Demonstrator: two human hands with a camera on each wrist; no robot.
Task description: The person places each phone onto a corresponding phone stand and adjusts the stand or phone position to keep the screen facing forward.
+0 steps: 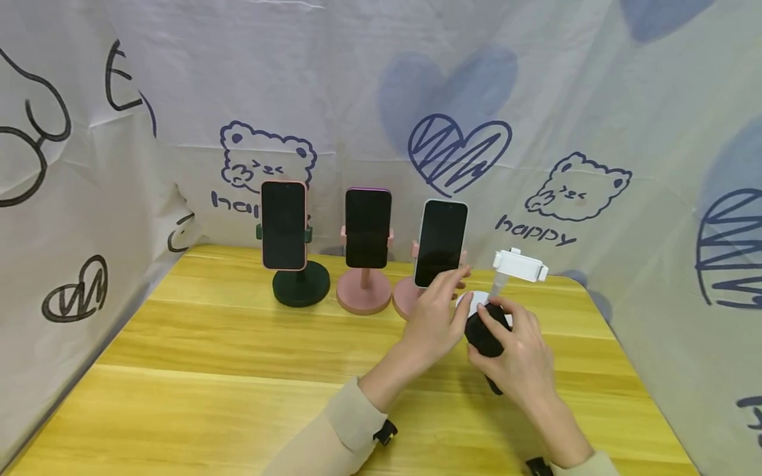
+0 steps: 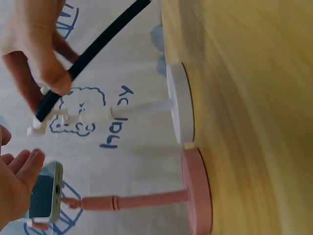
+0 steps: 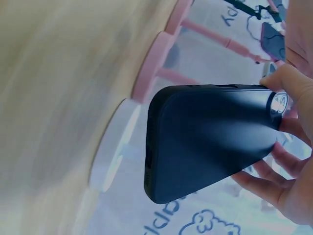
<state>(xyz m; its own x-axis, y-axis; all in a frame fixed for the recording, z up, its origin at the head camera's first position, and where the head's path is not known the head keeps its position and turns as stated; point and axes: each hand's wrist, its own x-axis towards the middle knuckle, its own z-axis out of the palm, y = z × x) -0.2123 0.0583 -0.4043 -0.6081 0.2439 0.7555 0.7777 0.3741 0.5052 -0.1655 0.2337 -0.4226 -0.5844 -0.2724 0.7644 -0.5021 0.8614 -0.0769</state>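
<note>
My right hand [image 1: 518, 350] grips a black phone [image 3: 210, 137] near its camera end, thumb on one edge and fingers along the other. The phone is tilted and held above the table, its back facing the right wrist camera. Beyond it stands a white phone stand [image 1: 520, 266] with nothing in its clamp; its round base [image 2: 182, 104] is on the table. My left hand [image 1: 437, 320] hovers beside the phone with fingers extended and holds nothing. In the left wrist view, that hand [image 2: 14, 186] is near a light-framed phone [image 2: 45, 193] on a pink stand [image 2: 198, 191].
Left of the white stand, the light-framed phone [image 1: 441, 241] and a purple-edged phone [image 1: 368, 228] sit upright in pink stands. Farther left, a pink-edged phone [image 1: 284, 225] sits in a dark green stand [image 1: 301, 287]. A patterned cloth [image 1: 357, 86] hangs behind the wooden table [image 1: 208, 370].
</note>
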